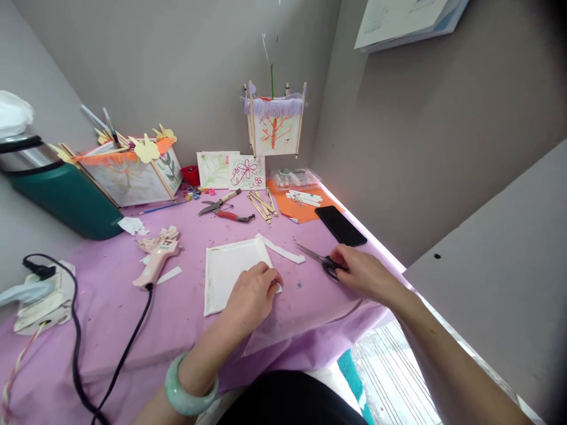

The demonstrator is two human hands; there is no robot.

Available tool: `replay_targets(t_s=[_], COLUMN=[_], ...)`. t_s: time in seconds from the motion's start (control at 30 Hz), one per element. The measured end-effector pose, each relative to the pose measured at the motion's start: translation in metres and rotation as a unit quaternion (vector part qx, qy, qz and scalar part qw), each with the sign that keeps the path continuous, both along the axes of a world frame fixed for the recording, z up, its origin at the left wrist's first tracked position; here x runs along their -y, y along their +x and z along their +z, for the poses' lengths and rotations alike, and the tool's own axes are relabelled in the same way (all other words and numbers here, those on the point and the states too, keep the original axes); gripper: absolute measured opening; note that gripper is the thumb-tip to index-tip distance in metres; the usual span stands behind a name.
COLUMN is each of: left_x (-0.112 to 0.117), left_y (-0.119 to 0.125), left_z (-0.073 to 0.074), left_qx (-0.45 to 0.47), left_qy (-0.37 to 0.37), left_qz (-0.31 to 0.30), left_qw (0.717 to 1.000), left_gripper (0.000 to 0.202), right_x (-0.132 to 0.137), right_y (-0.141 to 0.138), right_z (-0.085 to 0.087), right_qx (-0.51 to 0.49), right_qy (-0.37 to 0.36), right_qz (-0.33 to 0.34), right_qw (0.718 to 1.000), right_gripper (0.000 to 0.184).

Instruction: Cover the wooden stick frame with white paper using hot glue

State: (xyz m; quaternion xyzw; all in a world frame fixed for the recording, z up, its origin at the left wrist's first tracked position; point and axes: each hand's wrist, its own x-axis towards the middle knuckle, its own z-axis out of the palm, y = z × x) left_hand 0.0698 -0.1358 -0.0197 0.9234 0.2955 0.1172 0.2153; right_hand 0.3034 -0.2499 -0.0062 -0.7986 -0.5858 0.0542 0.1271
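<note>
A white square panel (224, 274) with a raised rim, like a small stretched canvas, lies on the table. My left hand (254, 292) rests over its right side, fingers curled and closed on the edge there; the fingertips are partly hidden. To the right, my right hand (361, 268) is closed around the black handles of a pair of scissors (312, 252), whose blades point left and away from me. Between the panel and the scissors lies a white paper strip (283, 251).
A pink glue gun (159, 260) with a black cord lies left. Behind are pruning shears (221, 206), short wooden sticks (262, 205), a phone (340, 225), an orange sheet (287, 206) and a decorated box (128, 177). A hanging paper lantern (277, 133) and green bottle (66, 198) stand out.
</note>
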Motion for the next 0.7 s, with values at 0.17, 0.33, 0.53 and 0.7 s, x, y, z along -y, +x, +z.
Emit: replay_targets(t_s=[0.17, 0.33, 0.53, 0.7], left_x=[0.003, 0.005, 0.003, 0.002], left_y=[0.0, -0.005, -0.004, -0.003], left_z=[-0.004, -0.012, -0.012, -0.01], left_qx=[0.011, 0.041, 0.039, 0.037], left_qy=[0.019, 0.039, 0.024, 0.009], left_qz=[0.021, 0.02, 0.029, 0.039], left_qw=[1.0, 0.998, 0.999, 0.999], left_gripper=[0.016, 0.018, 0.017, 0.017], right_x=[0.02, 0.038, 0.048, 0.041], right_y=[-0.012, -0.021, -0.033, -0.043], right_z=[0.001, 0.009, 0.014, 0.011], right_qx=[0.072, -0.055, -0.082, -0.05], right_qy=[-0.038, 0.0, 0.009, -0.002], right_qz=[-0.001, 0.059, 0.1, 0.132], right_qw=[0.997, 0.997, 0.992, 0.99], right_gripper=[0.028, 0.024, 0.022, 0.025])
